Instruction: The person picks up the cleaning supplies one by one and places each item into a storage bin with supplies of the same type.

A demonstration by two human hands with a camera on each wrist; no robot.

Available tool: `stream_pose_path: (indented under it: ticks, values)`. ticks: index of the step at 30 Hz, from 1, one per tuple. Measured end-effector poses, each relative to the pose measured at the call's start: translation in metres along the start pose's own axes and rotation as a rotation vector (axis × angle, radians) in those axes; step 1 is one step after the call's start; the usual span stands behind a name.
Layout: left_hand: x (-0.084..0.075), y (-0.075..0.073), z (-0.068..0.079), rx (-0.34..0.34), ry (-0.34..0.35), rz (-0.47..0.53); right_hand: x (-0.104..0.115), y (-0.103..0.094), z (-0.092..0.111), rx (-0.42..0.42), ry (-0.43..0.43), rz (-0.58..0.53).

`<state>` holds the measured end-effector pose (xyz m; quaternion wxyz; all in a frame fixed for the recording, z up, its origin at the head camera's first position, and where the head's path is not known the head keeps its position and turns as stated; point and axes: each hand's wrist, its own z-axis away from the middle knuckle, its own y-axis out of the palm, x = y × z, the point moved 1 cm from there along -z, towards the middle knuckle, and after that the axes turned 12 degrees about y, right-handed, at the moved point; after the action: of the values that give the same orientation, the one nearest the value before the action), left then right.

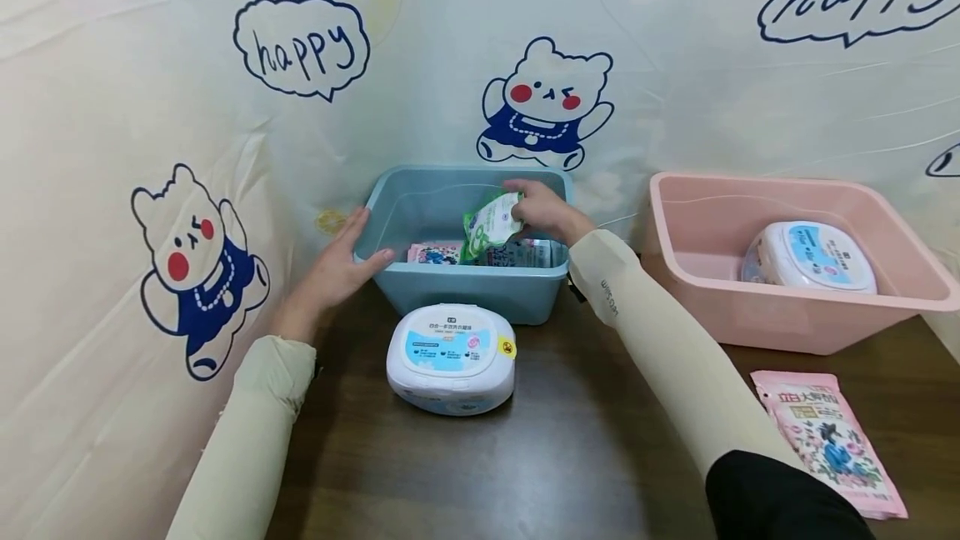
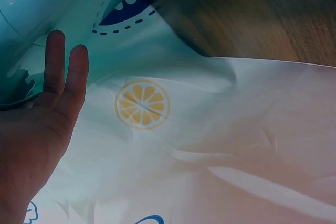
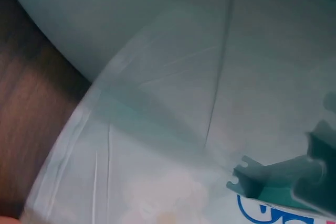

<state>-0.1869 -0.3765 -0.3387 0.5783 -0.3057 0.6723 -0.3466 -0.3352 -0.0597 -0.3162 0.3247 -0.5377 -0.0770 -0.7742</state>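
Inside the blue bin my right hand grips a green and white packet near its upper right edge. Under it in the bin lie a pink printed packet and a grey-green packet. My left hand rests against the bin's left rim, thumb and fingers straight. In the left wrist view, two extended fingers of the left hand reach along the bin's side. The right wrist view misses the right hand and shows mostly cloth and the bin's underside.
A white oval tub with a blue label stands in front of the blue bin. To the right is a pink bin holding a similar white tub. A pink packet lies by my right sleeve. Printed cloth hangs behind.
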Motion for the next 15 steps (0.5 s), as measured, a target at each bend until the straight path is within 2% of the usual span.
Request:
stream_pose_path:
  ticks: [5, 11, 13, 15]
  values:
    - [-0.0012, 0.0000, 0.0003, -0.007, 0.005, 0.009, -0.0011, 0.0046, 0.0027, -0.013, 0.060, 0.093]
    - [-0.0022, 0.0018, -0.0007, 0.000, 0.003, 0.000, -0.0030, 0.0032, 0.0029, -0.120, 0.114, 0.167]
    - [-0.0018, 0.0022, -0.0010, -0.001, 0.001, 0.003, -0.0032, 0.0029, 0.0034, -0.110, 0.121, 0.223]
    - [-0.0009, 0.0022, -0.0009, -0.003, -0.002, 0.005, -0.0035, 0.0028, 0.0032, -0.062, 0.134, 0.257]
